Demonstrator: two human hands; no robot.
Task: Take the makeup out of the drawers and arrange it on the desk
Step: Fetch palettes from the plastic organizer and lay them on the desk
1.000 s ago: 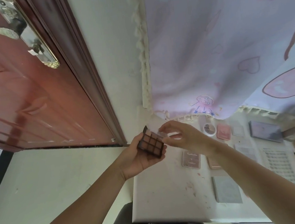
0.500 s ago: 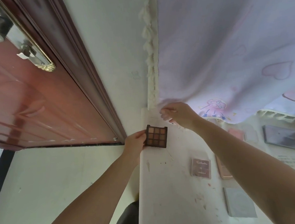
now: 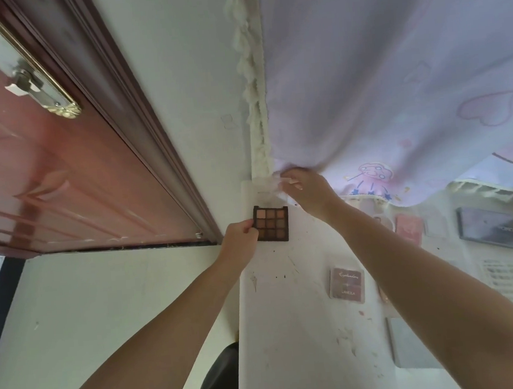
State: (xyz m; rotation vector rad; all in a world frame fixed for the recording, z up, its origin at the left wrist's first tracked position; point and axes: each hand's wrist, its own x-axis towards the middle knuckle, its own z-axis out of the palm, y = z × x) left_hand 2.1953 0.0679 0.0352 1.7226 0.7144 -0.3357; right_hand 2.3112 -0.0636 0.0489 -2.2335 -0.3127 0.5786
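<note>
The left hand (image 3: 240, 239) pinches the left edge of an open eyeshadow palette (image 3: 271, 223), its nine brown and peach pans facing up, and the palette lies flat at the far left end of the white surface (image 3: 292, 330). The right hand (image 3: 307, 191) is closed on the lower corner of a lilac curtain (image 3: 393, 73), bunching the cloth and its white fringe just beyond the palette.

Further along the surface lie a closed dusty-pink compact (image 3: 347, 284) with lettering, a grey flat case (image 3: 410, 348) near the front edge, a pink case (image 3: 409, 229) and a dark rectangular palette (image 3: 488, 231) toward the back, under the curtain's hem. The surface is scuffed and speckled with marks. To its left is a pale floor (image 3: 74, 319), a white wall, and a reddish-brown door (image 3: 45, 169) with a brass lock plate.

Half a second earlier the right hand hovered just below the curtain's edge; now it has hold of the cloth. A second ago both hands held the palette up in the air, tilted; it has since come down onto the surface.
</note>
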